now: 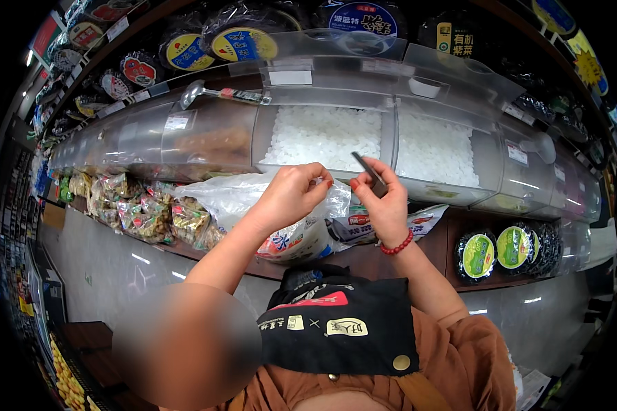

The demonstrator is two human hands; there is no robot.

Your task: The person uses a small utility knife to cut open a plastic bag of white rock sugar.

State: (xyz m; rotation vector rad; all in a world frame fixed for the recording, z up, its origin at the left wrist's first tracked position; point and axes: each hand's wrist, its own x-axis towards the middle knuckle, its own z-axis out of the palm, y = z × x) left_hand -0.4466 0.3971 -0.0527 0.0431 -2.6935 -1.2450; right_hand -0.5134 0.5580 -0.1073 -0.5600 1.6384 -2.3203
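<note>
My right hand (383,203), with a red bead bracelet on the wrist, grips a slim dark tool (368,172) between thumb and fingers. Its narrow end points up and left, towards the bins; I cannot tell its exact kind. My left hand (295,192) is over a large translucent white plastic bag (298,239) with printing. Its thumb and forefinger meet near the bag's upper edge, and whether they pinch the plastic is unclear. Beyond the hands, two clear bins hold white lumps like rock sugar: a left bin (324,133) and a right bin (434,144).
A metal ladle (193,95) lies on the bin covers. Bagged dried goods (144,218) line the front ledge at left. A printed packet (355,228) lies beside the bag. Round dark seaweed packs (475,255) stand at right, and more seaweed packs (244,43) fill the shelf behind.
</note>
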